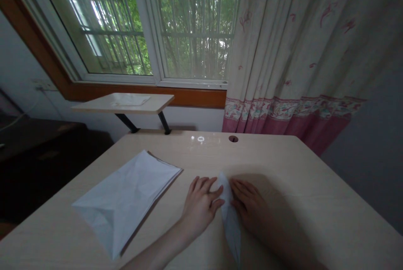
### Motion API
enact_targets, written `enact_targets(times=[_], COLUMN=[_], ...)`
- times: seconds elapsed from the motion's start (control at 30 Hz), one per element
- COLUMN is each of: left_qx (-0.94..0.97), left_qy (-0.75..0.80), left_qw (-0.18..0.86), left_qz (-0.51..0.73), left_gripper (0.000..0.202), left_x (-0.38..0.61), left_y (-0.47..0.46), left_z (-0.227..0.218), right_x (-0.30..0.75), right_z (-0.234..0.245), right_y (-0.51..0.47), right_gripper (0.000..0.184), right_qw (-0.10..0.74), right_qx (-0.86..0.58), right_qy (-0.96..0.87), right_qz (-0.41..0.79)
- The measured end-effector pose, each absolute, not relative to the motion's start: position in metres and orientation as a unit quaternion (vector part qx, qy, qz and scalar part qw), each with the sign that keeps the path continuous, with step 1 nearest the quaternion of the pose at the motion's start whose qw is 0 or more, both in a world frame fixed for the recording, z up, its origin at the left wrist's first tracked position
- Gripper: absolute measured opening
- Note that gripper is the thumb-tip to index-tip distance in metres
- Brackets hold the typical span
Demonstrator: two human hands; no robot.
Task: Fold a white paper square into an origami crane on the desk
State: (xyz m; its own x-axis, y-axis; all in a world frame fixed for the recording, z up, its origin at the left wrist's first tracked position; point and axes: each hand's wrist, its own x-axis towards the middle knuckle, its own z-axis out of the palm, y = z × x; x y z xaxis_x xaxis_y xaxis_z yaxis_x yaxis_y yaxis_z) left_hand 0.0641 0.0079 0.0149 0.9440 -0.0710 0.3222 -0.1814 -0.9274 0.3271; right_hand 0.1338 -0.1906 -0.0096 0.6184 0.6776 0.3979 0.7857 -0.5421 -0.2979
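A narrow folded piece of white paper (229,215) lies on the light wooden desk (315,203), pointing away from me. My left hand (201,205) rests flat to its left, fingers stretched out and the thumb touching the paper's edge. My right hand (250,207) lies flat on the paper's right side, fingers extended toward the tip. Neither hand grips anything; both press down beside the fold.
A stack of white creased sheets (126,198) lies on the desk's left half. A cable hole (233,138) sits near the desk's far edge. A small raised shelf (126,104) stands behind, under the window. A pink-bordered curtain (299,51) hangs at right.
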Motion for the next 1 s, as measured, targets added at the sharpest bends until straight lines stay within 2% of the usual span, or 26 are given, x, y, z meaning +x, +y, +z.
enact_targets(times=[0.2,0.43,0.7,1.0], left_qx=[0.967,0.961,0.949,0.946], left_qy=[-0.083,-0.101,-0.097,-0.085], left_qw=[0.173,0.178,0.193,0.232], left_qz=[0.170,0.185,0.231,0.212], left_gripper=[0.035,0.039,0.067,0.073], left_x=[0.066,0.068,0.070,0.070], left_y=[0.012,0.013,0.018,0.019], left_z=[0.015,0.016,0.007,0.005], right_x=[0.129,0.131,0.133,0.135], right_z=[-0.003,0.006,0.010,0.010], right_y=[-0.188,-0.189,-0.191,-0.190], right_gripper=[0.036,0.036,0.040,0.041], right_qw=[0.235,0.291,0.297,0.319], right_qx=[-0.876,-0.862,-0.865,-0.853], right_qy=[-0.408,-0.414,-0.405,-0.408], right_qz=[-0.099,-0.035,0.018,0.058])
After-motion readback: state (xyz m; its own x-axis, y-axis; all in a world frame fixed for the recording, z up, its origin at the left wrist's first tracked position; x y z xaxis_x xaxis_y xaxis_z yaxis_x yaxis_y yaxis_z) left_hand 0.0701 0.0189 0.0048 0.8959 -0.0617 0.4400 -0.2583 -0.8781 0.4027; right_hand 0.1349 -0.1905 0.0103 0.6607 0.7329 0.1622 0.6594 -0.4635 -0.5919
